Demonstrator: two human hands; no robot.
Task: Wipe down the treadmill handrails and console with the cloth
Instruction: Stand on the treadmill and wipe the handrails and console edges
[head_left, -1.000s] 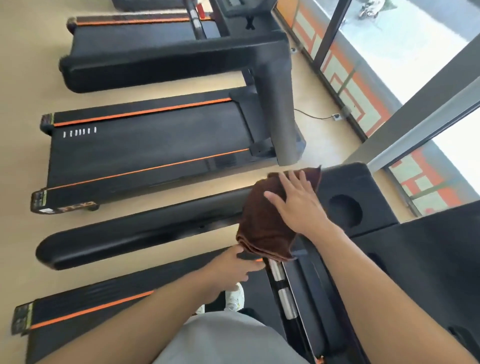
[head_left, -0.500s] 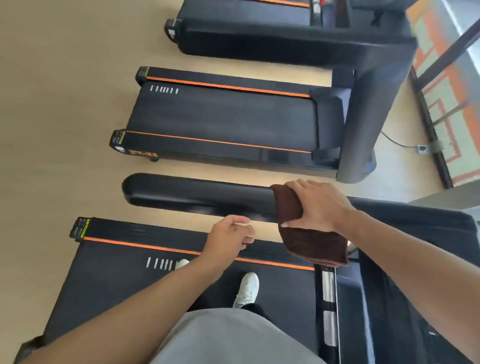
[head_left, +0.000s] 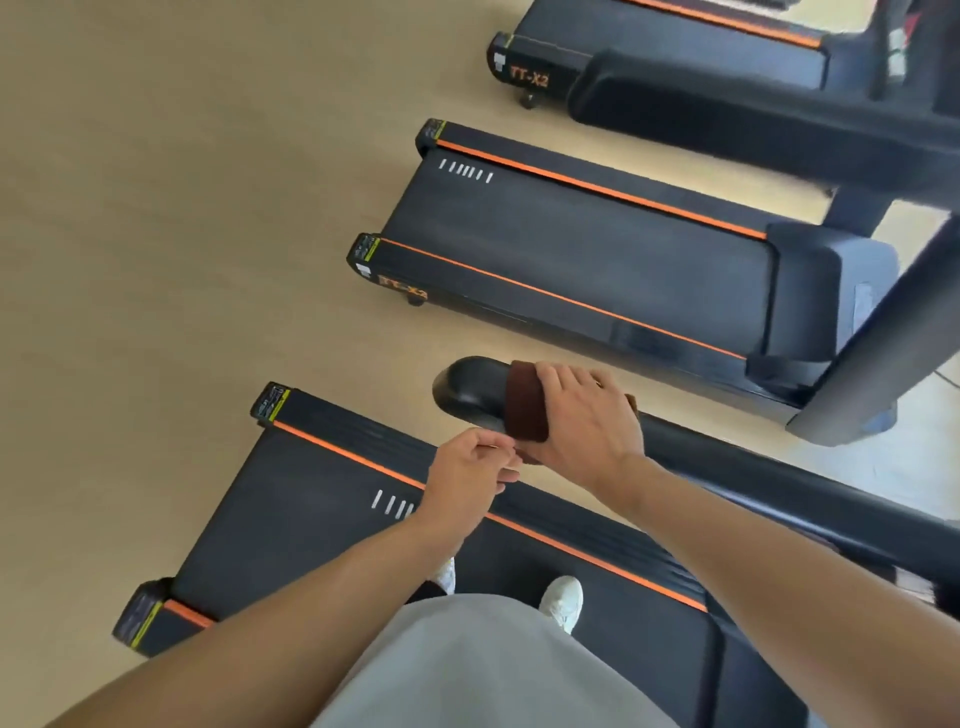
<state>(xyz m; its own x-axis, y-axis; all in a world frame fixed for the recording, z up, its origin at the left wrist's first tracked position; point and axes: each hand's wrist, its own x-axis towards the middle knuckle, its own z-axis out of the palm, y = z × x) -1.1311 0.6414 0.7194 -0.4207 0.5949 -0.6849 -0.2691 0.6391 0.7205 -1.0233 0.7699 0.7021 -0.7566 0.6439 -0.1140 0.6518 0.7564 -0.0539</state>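
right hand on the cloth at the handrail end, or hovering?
Touching. Head view: the right hand lies on the brown cloth, fingers curled over it, holding it wrapped around the black handrail near its rounded end.
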